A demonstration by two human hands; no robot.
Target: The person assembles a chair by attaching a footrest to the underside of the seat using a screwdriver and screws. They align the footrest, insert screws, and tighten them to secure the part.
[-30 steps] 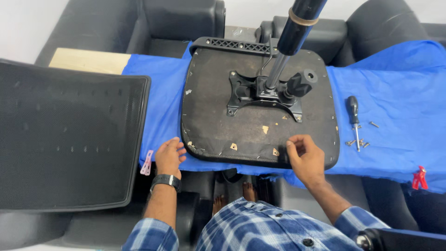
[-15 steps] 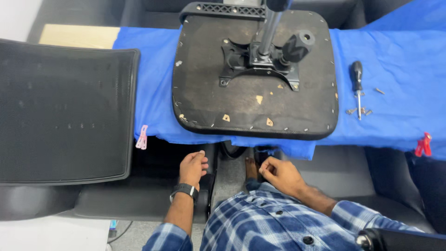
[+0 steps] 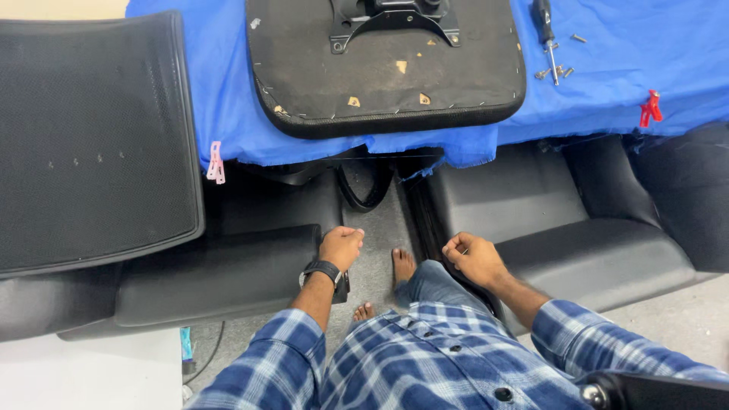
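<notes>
The left hand hung loosely curled and holding nothing at the front edge of the black padded cushion on the left, and the right hand, fingers folded in on nothing, hovered at the edge of the matching black cushion on the right. The upturned black office-chair seat pan with its metal bracket lay well apart from both hands on the blue cloth, its near edge overhanging the cloth's front drop. Judged from that overhang, a knock on the cloth could have slid the seat toward the bare feet below. The black-handled screwdriver and the loose small screws beside it sat on the same cloth, so a tug might have scattered them. The black mesh chair backrest lay flat to the left, unlikely to shift
</notes>
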